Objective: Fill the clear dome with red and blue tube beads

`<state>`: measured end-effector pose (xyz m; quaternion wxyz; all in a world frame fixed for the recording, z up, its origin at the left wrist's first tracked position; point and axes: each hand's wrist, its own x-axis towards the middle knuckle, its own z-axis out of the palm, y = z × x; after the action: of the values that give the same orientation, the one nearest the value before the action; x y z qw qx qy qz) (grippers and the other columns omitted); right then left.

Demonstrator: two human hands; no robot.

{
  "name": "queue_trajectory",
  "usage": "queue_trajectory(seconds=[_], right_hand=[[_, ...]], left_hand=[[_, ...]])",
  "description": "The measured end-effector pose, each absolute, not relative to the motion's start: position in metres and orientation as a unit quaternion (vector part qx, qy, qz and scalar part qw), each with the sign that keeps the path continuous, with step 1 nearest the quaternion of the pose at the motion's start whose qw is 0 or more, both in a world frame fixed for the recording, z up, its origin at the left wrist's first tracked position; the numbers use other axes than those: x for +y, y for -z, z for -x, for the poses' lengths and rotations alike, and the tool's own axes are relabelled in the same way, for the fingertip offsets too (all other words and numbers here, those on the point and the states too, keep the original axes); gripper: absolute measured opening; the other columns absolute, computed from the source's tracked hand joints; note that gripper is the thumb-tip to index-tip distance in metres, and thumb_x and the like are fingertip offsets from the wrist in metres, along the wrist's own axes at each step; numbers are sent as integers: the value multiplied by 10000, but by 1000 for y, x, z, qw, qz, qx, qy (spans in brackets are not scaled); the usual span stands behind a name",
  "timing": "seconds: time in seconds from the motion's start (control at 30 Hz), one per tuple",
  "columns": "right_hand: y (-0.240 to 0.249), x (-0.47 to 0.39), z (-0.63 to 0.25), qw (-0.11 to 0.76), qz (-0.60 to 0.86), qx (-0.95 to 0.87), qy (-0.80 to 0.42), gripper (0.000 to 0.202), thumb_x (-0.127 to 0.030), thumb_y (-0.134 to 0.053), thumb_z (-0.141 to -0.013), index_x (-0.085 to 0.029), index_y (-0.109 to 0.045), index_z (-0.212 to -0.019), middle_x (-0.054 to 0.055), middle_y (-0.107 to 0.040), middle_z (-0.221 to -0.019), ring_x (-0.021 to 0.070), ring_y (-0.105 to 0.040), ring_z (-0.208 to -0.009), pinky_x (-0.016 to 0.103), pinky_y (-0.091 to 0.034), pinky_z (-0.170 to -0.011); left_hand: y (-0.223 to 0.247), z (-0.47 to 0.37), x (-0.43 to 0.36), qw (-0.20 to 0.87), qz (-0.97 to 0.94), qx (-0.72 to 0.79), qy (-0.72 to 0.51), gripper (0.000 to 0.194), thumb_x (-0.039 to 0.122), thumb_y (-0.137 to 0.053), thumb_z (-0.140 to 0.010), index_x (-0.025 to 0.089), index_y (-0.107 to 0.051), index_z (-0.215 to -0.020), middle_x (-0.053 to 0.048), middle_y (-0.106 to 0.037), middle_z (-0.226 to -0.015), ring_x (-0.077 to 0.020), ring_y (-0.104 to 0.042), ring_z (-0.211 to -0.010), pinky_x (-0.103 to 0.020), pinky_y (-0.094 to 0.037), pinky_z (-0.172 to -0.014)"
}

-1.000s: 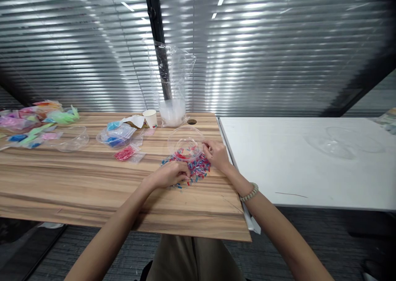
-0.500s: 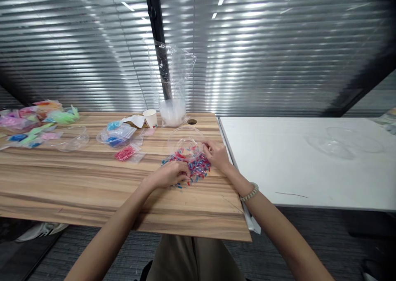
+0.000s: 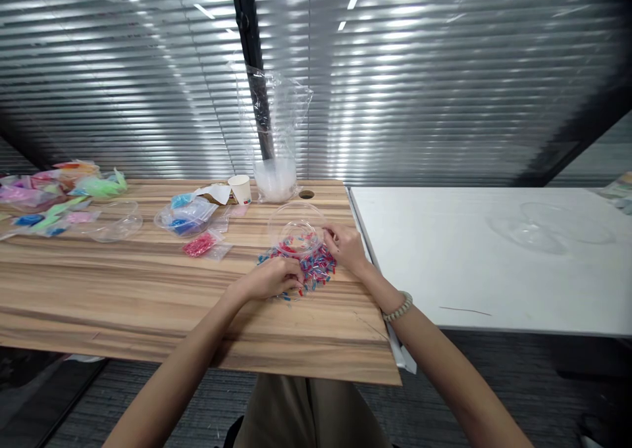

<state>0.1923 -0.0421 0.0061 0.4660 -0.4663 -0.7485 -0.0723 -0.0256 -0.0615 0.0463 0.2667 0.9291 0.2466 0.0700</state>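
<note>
A heap of small red and blue pieces (image 3: 318, 268) lies on the wooden tabletop in front of me. Behind it, and partly over it, is a round clear plastic bowl (image 3: 291, 216) with some pieces in or under it; the clear wall does not show which. My left hand (image 3: 274, 277) rests at the near left side of the heap, its fingers curled in and pressed together. Whatever they pinch is too small to make out. At the bowl's right rim, my right hand (image 3: 345, 245) has thumb and fingers closed on the edge. A beaded bracelet (image 3: 399, 307) circles that wrist.
Left of the heap lie a bag of red pieces (image 3: 199, 244) and a clear container with blue pieces (image 3: 184, 223). Behind are a paper cup (image 3: 240, 189) and a tall clear bag (image 3: 275, 178). Colourful bags (image 3: 64, 183) crowd the far left. A white table (image 3: 419, 250) adjoins at right.
Both hands, the bowl and the heap look the same as before. At the lower left, a shoe under the table has shifted mostly out of sight.
</note>
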Motion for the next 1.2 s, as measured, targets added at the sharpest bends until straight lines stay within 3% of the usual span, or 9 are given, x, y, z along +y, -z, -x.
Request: queue_trajectory(seconds=[1.2], right_hand=[[-6,-42,-193,457,476,-748,72,196,-181,-449,-831,-184,-631,-905,48,-689,-805,170,-621,-689,270,-450,-629]], left_hand=[[-39,28,-60,206,-931,294,-70,177,266,-474,-868,162,-614,-839,-28,-627,-734,-115,-541,-628,-197,-374,-598]])
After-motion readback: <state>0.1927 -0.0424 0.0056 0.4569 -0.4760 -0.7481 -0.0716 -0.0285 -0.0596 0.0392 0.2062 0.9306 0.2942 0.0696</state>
